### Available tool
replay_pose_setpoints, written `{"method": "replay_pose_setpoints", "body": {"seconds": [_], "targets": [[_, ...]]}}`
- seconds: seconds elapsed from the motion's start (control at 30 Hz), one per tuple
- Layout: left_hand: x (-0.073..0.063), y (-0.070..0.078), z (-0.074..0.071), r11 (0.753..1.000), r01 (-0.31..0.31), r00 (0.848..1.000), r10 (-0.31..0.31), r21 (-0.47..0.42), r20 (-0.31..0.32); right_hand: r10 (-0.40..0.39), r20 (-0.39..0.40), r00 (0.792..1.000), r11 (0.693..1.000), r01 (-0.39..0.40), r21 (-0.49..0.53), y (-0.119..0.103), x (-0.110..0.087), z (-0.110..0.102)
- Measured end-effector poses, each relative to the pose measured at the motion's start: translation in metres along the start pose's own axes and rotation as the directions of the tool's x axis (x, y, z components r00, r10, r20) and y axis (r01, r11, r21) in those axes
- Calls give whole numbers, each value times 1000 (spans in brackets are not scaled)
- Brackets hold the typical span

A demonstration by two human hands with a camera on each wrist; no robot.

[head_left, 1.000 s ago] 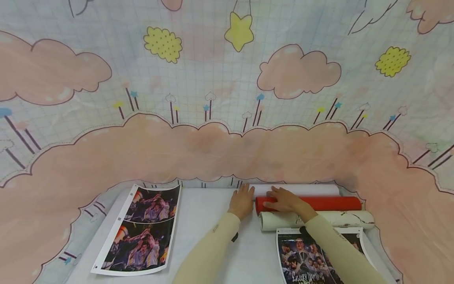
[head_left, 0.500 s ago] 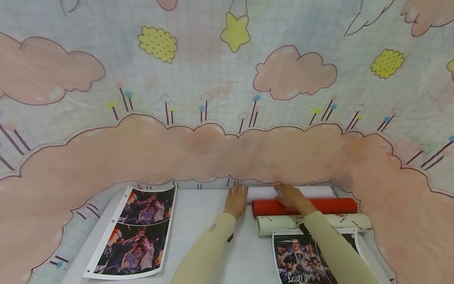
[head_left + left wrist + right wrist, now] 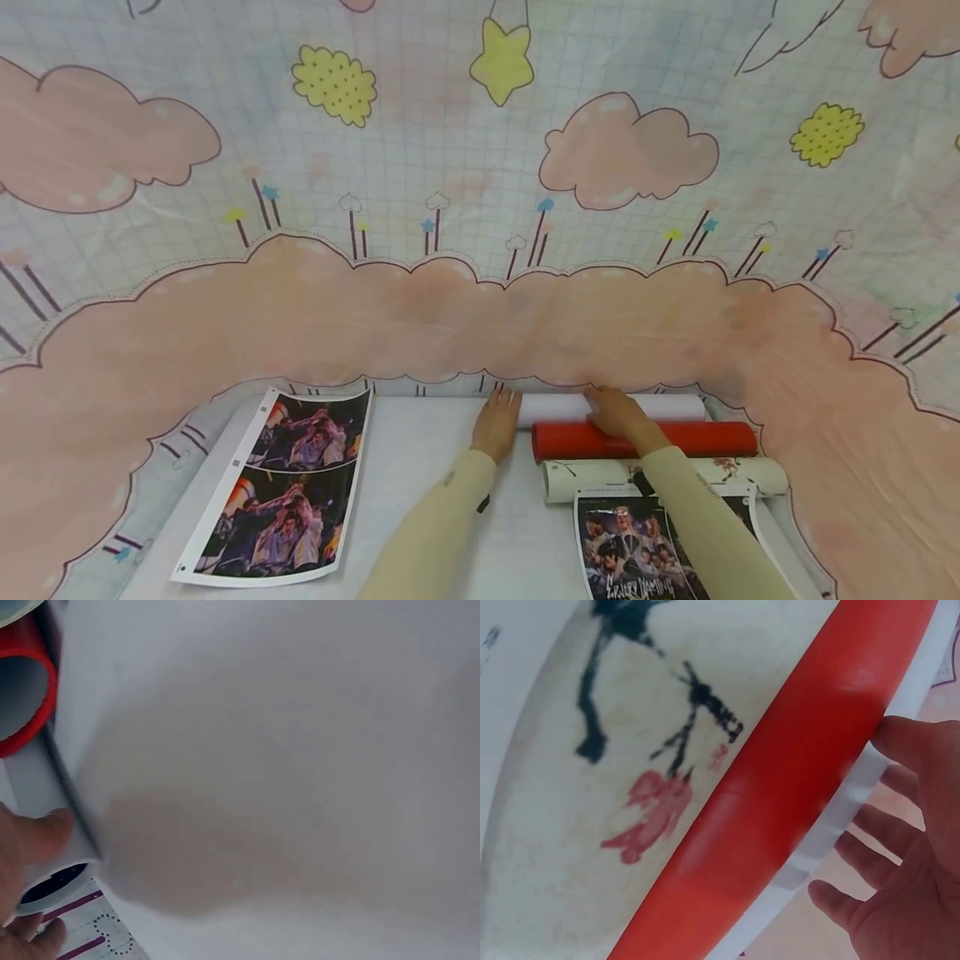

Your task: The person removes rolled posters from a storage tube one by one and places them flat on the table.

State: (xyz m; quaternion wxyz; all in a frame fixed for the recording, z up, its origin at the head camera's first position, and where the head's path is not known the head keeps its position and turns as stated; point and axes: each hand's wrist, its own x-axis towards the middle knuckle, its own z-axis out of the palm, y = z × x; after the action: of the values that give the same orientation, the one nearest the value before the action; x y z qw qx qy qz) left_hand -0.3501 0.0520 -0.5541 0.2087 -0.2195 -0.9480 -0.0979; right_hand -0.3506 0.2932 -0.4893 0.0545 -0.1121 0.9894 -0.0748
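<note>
A rolled white sheet (image 3: 555, 407) lies along the back edge of the white tabletop. My left hand (image 3: 495, 427) grips its left end; in the left wrist view the thumb (image 3: 51, 831) lies on the near side by the hollow end, fingers beyond it. My right hand (image 3: 617, 415) holds the same roll near its middle. In the right wrist view its thumb (image 3: 904, 742) reaches the seam beside the red roll (image 3: 780, 765), with the fingers (image 3: 877, 851) along the far side of the white one. A cream roll with a printed blossom branch (image 3: 750, 475) lies nearest.
At the left lies a print with two concert pictures (image 3: 292, 492). A poster of several people (image 3: 626, 542) lies at the front right, partly under my right sleeve (image 3: 705, 517). A cloud-patterned cloth (image 3: 480, 325) rises right behind the tabletop (image 3: 420, 475).
My right hand has moved back from over the red roll onto the white roll. The left hand stays at the white roll's left end. The head view has shifted slightly.
</note>
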Motion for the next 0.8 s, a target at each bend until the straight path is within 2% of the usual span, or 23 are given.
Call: {"method": "replay_pose_setpoints", "body": {"seconds": [0.17, 0.37, 0.57, 0.8], "targets": [[4, 0, -4, 996, 35, 998, -31, -85, 48, -24, -51, 998, 1000, 23, -21, -1, 1, -2], [11, -4, -13, 997, 18, 1000, -18, -78, 4, -68, -140, 988, 998, 67, -11, -6, 6, -8], [12, -4, -20, 992, -36, 999, 36, -117, -3, -34, -130, 991, 999, 35, 1, -4, 8, -4], [11, -4, -25, 993, -50, 999, 50, -104, -10, -31, -132, 991, 998, 24, -52, 3, 8, -1]]}}
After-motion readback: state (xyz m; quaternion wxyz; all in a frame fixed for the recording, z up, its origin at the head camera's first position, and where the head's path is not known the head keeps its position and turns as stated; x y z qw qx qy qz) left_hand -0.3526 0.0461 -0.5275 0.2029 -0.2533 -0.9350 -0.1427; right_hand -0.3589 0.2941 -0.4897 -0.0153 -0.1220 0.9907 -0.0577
